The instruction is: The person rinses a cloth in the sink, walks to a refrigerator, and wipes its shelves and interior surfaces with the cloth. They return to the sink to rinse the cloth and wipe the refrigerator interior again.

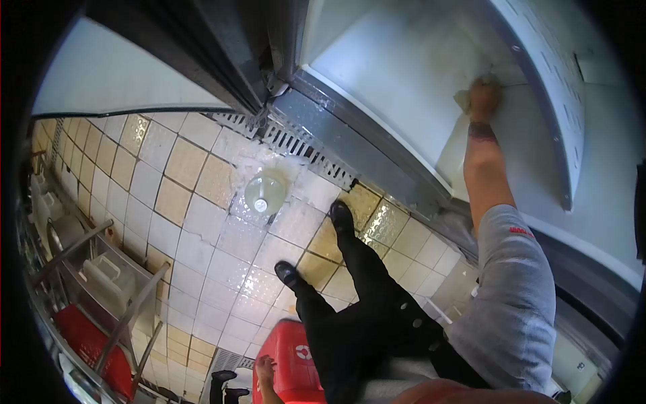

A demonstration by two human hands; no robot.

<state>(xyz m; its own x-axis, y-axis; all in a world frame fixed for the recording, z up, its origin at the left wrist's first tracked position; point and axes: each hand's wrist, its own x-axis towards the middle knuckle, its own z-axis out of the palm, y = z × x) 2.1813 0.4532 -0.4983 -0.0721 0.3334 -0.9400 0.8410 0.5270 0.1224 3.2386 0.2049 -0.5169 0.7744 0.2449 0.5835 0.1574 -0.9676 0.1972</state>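
Cloth (462,101): yellowish
Sleeve (515,283): grey, red lettering
Trousers (367,269): black
Floor tiles (195,212): white and tan, dark-lined grid
Bin (289,360): red, white emblem

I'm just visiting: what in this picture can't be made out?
All in the head view:
What the pale item at the right hand is: that hand covers part of it.
The red lettering on the grey sleeve: too small to read.
The rest of the bare forearm by the red bin: cut off by the bottom edge.
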